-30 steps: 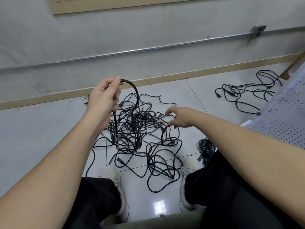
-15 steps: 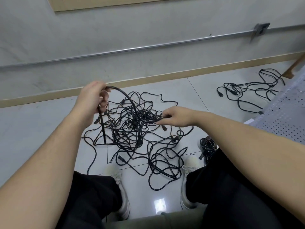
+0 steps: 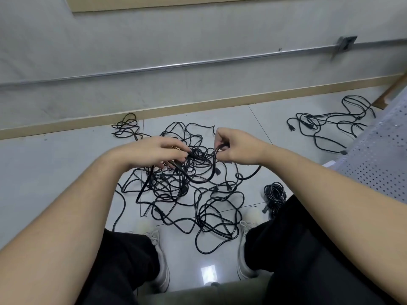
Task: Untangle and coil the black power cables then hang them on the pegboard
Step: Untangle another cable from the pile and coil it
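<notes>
Lighting: even, soft, shadows showing faint; overhead glare reflecting on the near floor; edges bowing; hands blurring slightly.

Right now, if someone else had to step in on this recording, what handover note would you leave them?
Left hand grips a cable from the tangled pile on the floor between the shoes. Right hand pinches a loop of the same stretch of cable, which sags between the hands.
A small coiled cable lies by the right shoe; a loose bunch of cables lies at far right near the perforated panel; a small bunch sits by the baseboard.
Done: perhaps one coil. Left: free the held cable, coil the rest, hang all.
</notes>
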`<control>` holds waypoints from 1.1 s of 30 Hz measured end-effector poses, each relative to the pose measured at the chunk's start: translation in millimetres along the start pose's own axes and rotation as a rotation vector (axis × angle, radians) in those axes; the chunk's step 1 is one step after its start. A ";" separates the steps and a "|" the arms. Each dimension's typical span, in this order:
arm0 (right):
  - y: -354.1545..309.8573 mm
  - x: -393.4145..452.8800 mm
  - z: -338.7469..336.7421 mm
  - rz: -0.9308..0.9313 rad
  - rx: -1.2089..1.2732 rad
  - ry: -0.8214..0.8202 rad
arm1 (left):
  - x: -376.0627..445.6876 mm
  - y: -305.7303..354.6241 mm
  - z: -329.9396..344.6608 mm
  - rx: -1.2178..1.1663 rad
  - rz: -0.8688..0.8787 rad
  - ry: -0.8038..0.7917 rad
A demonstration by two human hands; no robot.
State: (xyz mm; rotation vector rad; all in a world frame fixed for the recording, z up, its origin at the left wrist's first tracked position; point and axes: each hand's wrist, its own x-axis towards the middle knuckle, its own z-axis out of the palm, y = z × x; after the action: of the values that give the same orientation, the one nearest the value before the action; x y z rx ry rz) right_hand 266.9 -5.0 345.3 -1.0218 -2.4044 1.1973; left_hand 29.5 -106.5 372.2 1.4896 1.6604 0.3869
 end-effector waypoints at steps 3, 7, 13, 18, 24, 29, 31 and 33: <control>-0.9 -0.6 3.0 -0.004 -0.072 0.003 | 2.7 5.9 3.8 0.231 -0.032 -0.142; -5.4 0.6 1.5 -0.015 -0.066 0.057 | 9.8 6.7 8.8 0.528 -0.214 -0.288; -13.0 3.0 12.4 -0.115 0.018 0.072 | 23.9 13.7 39.0 0.256 0.187 -0.102; 15.0 -2.0 -17.0 0.126 0.033 -0.064 | 13.5 15.4 21.9 -0.088 0.297 -0.019; 57.3 -10.9 -39.5 0.289 -0.101 -0.232 | 1.7 -0.6 -14.1 -0.465 0.269 0.412; 43.5 -7.5 -35.7 0.198 0.167 -0.045 | 0.6 -31.1 -21.6 -0.176 -0.014 0.454; 26.2 -6.4 -31.8 0.105 0.040 0.037 | 1.7 -30.0 -15.0 -0.156 -0.009 0.410; 7.0 -6.9 -24.5 0.009 -0.073 0.032 | 7.0 -18.7 -2.9 -0.135 0.072 0.377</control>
State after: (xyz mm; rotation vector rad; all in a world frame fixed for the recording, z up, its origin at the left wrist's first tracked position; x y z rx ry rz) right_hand 287.7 7.5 355.6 -1.0658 -2.4376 1.0941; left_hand 15.5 -103.7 358.0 1.4399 1.8295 0.8460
